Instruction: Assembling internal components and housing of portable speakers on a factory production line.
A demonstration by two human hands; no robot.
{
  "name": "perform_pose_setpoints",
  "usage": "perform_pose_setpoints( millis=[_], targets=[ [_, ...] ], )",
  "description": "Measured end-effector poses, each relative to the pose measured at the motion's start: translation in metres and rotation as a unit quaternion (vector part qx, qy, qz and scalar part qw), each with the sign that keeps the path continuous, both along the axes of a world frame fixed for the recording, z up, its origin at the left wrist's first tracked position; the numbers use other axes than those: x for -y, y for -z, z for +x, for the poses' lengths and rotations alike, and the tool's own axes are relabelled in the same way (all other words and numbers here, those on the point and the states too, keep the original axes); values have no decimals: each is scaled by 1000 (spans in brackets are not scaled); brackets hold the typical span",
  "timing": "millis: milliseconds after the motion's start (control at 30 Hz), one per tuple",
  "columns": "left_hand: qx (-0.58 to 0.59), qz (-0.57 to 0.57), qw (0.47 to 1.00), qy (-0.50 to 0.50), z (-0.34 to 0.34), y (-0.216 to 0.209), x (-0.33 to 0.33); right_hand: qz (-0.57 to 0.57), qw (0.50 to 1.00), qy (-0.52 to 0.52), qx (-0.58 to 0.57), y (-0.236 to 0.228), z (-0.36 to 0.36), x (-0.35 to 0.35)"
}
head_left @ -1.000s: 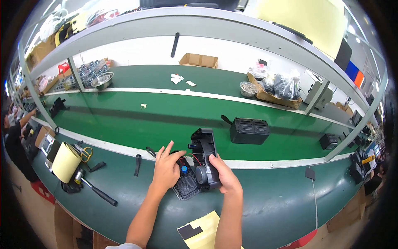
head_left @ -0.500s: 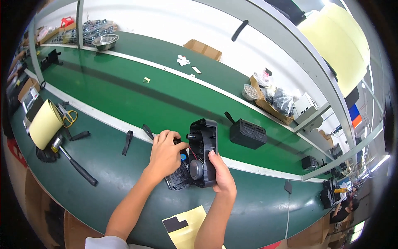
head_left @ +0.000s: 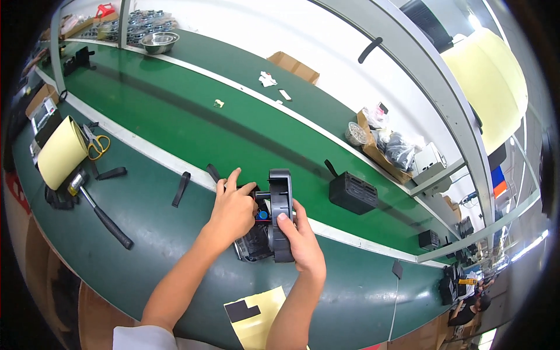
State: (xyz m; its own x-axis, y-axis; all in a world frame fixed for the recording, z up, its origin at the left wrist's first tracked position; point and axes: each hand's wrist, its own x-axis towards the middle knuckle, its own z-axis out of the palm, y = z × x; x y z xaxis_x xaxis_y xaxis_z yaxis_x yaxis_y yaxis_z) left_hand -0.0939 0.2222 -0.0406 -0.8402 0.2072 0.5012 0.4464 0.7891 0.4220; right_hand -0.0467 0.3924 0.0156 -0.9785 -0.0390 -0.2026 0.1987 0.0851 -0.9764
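Note:
My right hand [head_left: 303, 242] grips a black plastic housing half [head_left: 282, 204] by its right side, thumb on its edge. The shell stands upright, turned nearly edge-on to me. Just left of it, a second black housing half [head_left: 252, 244] is tilted, with a small blue round part [head_left: 262, 215] inside. My left hand [head_left: 233, 211] is bent over the top of this second half, its index finger raised and the other fingers curled. Its fingertips are partly hidden behind the parts. The two halves sit close together, a gap showing between them.
A closed black box-shaped unit [head_left: 353, 192] stands on the green belt. To the left lie a hammer [head_left: 104, 221], yellow-handled scissors [head_left: 98, 146], a yellow sheet roll [head_left: 60, 153] and black straps [head_left: 181, 189]. A yellow sheet with a black patch [head_left: 256, 318] lies nearest me.
The right-hand shell has turned from showing its inside, with a round grey speaker, to nearly edge-on and nearer the other half. My left index finger has lifted. The view has shifted slightly.

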Motion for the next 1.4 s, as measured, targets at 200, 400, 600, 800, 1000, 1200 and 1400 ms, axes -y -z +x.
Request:
perform_pose_setpoints(
  millis=[200,400,600,800,1000,1200,1400],
  targets=[
    [88,41,995,36,-11,-4,17,174,981,11,-81,9,-2,7],
    [114,191,975,-15,-22,-7,40,212,975,28,-66,9,-1,11],
    [190,237,952,48,-26,-11,66,303,947,26,-106,5,4,34],
    [241,265,929,89,-30,-9,84,403,906,43,-119,4,9,54],
    [221,225,943,104,-33,7,85,444,889,49,-104,8,9,61],
    [250,237,934,97,-35,8,81,458,883,50,-95,7,10,60],
    [252,233,934,98,-36,7,84,463,880,50,-95,5,11,65]
  ],
)
